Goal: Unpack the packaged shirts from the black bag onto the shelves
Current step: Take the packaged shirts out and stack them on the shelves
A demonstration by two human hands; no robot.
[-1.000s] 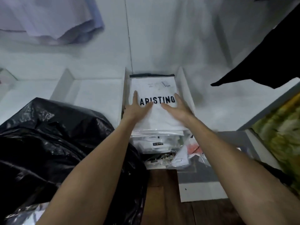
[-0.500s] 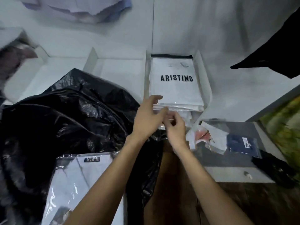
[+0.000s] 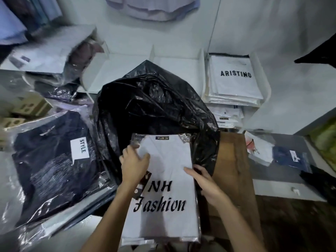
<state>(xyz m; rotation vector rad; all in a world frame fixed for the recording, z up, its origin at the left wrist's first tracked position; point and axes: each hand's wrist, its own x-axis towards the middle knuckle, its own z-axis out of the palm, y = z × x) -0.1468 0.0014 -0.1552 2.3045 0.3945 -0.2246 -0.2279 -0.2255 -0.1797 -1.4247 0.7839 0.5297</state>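
Two hands: left hand (image 3: pixel 134 163) and right hand (image 3: pixel 205 180) now grip white packaged shirt (image 3: pixel 163 188) | moved from shelf stack (image 3: pixel 234 88) to black bag (image 3: pixel 154 106) | next shirt ready for shelving

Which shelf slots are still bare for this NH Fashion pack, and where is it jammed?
Both hands, left hand and right hand, are on the NH Fashion pack. Two bare shelf compartments lie behind the black bag, between the pile of packs at far left and the full ARISTINO stack. The bag's peak partly blocks reach.
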